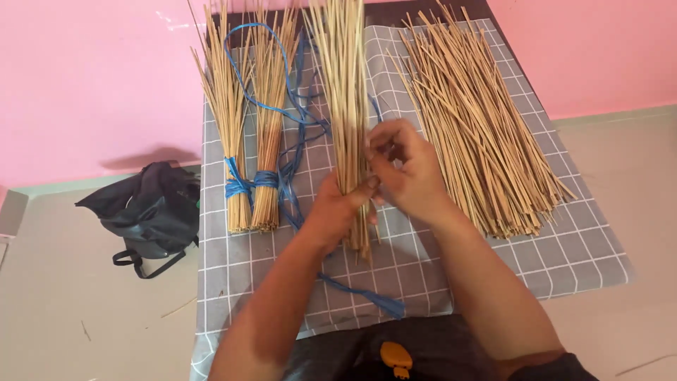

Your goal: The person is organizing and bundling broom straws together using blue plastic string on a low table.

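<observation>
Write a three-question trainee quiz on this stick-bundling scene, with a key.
1. True or false: the left hand grips the bundle of sticks near its lower end.
2. How many tied bundles lie left of the hands? A) one B) two C) four
3. Fill in: the loose pile of sticks lies on the ______ side of the checked cloth.

Key: 1 true. 2 B; both are bound with blue cord. 3 right; the right hand works beside it, fingers at the held bundle.
</observation>
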